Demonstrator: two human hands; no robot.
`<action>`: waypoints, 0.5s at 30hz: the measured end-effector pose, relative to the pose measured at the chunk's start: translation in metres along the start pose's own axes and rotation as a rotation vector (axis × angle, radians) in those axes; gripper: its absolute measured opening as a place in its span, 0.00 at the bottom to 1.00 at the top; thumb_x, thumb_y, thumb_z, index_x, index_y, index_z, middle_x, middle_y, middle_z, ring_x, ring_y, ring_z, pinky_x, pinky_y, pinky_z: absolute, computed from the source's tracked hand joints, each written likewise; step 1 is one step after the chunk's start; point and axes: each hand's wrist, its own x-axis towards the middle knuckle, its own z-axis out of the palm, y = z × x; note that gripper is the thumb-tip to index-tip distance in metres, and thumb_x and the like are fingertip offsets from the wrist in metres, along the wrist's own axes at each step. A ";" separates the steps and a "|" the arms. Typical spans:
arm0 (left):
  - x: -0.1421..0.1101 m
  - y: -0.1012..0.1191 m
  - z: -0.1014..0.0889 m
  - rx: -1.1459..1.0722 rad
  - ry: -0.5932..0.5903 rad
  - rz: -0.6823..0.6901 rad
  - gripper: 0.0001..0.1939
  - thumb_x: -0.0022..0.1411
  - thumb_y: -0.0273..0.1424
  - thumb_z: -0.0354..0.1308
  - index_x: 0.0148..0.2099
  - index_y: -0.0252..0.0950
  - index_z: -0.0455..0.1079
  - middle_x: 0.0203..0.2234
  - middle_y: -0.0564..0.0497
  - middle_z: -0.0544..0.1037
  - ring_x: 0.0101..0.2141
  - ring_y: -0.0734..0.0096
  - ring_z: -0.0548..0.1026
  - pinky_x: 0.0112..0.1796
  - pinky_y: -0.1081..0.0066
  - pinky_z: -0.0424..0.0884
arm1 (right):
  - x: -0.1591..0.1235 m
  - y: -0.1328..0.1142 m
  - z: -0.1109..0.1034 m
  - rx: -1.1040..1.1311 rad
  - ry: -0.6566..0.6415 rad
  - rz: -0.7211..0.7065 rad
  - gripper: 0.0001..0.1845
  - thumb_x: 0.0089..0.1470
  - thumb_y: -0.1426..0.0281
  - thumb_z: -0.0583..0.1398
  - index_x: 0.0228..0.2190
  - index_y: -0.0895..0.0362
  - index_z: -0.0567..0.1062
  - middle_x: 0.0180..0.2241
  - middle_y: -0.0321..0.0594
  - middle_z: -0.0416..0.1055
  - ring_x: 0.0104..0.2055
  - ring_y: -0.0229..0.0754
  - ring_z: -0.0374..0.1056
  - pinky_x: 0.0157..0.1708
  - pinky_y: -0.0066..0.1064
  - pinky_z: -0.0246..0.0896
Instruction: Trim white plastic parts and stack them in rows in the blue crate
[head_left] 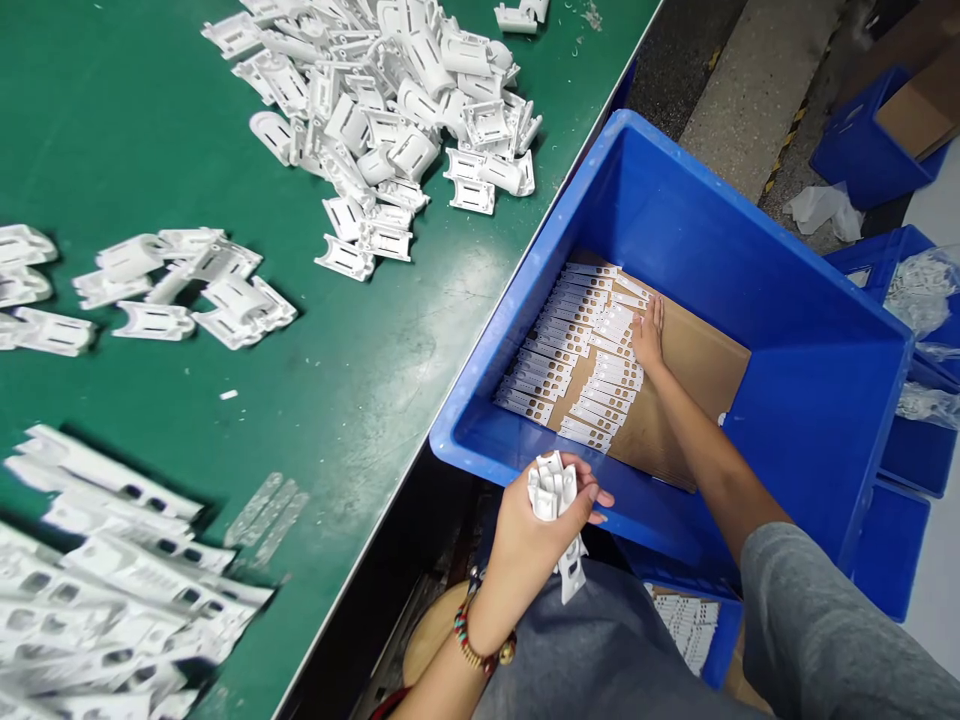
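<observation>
Left hand (525, 545) over rim of blue plastic crate (517, 400) — fingers clenched on bunch of white plastic parts (553, 488), one poking out below, so could slip and fall. Right hand (648, 335) lay open, fingers spread on white strips (570, 340) on cardboard sheet (694, 370) in crate — pressure could disturb rows. Loose heap (375, 110) sat on green desk (112, 130), near edge — knock could spill it.

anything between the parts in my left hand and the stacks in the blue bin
Only the bin's near rim, just below the left hand holding the parts; the stacks lie past it. The right hand rests beside them, not in the path.
</observation>
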 end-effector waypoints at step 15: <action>0.000 0.000 -0.001 0.008 0.010 0.001 0.16 0.44 0.34 0.69 0.32 0.34 0.68 0.21 0.51 0.78 0.22 0.67 0.80 0.25 0.72 0.79 | 0.008 -0.004 -0.004 -0.136 -0.049 -0.270 0.36 0.66 0.54 0.44 0.65 0.65 0.53 0.70 0.54 0.41 0.73 0.53 0.34 0.68 0.54 0.32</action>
